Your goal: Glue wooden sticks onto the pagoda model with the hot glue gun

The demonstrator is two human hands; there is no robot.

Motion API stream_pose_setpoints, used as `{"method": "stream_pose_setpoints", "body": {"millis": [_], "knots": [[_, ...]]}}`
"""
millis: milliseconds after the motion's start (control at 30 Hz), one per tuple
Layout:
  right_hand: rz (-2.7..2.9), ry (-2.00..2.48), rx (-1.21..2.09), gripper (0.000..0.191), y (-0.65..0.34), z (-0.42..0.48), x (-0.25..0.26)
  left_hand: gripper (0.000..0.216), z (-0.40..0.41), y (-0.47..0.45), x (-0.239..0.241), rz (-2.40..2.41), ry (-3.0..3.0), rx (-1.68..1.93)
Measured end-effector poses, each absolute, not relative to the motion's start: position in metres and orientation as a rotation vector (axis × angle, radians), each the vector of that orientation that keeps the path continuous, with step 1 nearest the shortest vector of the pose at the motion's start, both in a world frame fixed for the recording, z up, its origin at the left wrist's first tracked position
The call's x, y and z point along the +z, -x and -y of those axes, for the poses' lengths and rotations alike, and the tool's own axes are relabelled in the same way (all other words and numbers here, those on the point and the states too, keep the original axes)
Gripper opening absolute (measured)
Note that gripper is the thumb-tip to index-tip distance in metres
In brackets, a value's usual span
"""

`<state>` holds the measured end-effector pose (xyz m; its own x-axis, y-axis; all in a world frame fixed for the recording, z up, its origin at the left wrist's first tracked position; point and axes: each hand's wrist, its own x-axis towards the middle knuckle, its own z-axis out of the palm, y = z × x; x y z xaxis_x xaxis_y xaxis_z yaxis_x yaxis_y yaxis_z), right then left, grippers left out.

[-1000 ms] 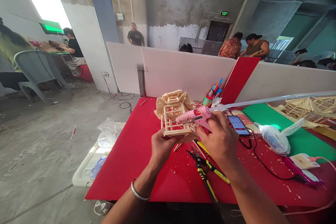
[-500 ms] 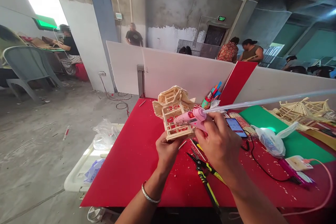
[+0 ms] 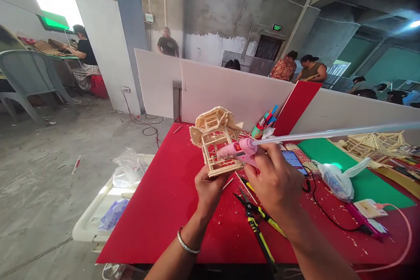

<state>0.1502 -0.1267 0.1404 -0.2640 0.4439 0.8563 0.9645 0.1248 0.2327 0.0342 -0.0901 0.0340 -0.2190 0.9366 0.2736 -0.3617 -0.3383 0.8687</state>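
My left hand [image 3: 207,188] grips the base of a small pagoda model made of wooden sticks [image 3: 215,140] and holds it above the red table [image 3: 157,210]. My right hand [image 3: 275,186] is closed round a pink glue gun [image 3: 236,150]. A long clear glue stick [image 3: 334,132] pokes out of the gun's back to the right. The gun's nozzle points into the model's lower frame.
Yellow-handled pliers [image 3: 259,227] lie under my right hand. A phone [image 3: 293,160], a plastic bag [image 3: 337,179], a green sheet [image 3: 357,170] and more stick frames [image 3: 377,142] are to the right. White partition boards [image 3: 229,92] back the table. A white bin [image 3: 98,218] stands at left. People work beyond.
Both hands tilted and lifted the model slightly, with the glue gun still at its lower frame. The view shifted a little to the right.
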Motion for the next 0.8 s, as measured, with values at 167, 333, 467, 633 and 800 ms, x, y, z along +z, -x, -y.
{"method": "stream_pose_setpoints", "body": {"millis": [167, 333, 467, 633, 800], "knots": [[1.803, 1.351, -1.1, 0.021, -0.149, 0.124, 0.142, 0.019, 0.087, -0.033, 0.031, -0.844, -1.056, 1.745], [1.813, 1.34, -1.096, 0.021, -0.147, 0.121, 0.141, 0.017, 0.086, -0.032, 0.031, -0.838, -1.063, 1.758], [1.815, 1.336, -1.101, 0.021, -0.147, 0.121, 0.141, 0.019, 0.086, -0.032, 0.031, -0.882, -1.08, 1.758], [1.823, 1.348, -1.111, 0.022, -0.148, 0.118, 0.138, 0.02, 0.085, -0.031, 0.028, -0.88, -1.068, 1.747], [1.847, 1.341, -1.102, 0.022, -0.149, 0.116, 0.137, 0.016, 0.084, -0.031, 0.025, -0.866, -1.086, 1.763]]}}
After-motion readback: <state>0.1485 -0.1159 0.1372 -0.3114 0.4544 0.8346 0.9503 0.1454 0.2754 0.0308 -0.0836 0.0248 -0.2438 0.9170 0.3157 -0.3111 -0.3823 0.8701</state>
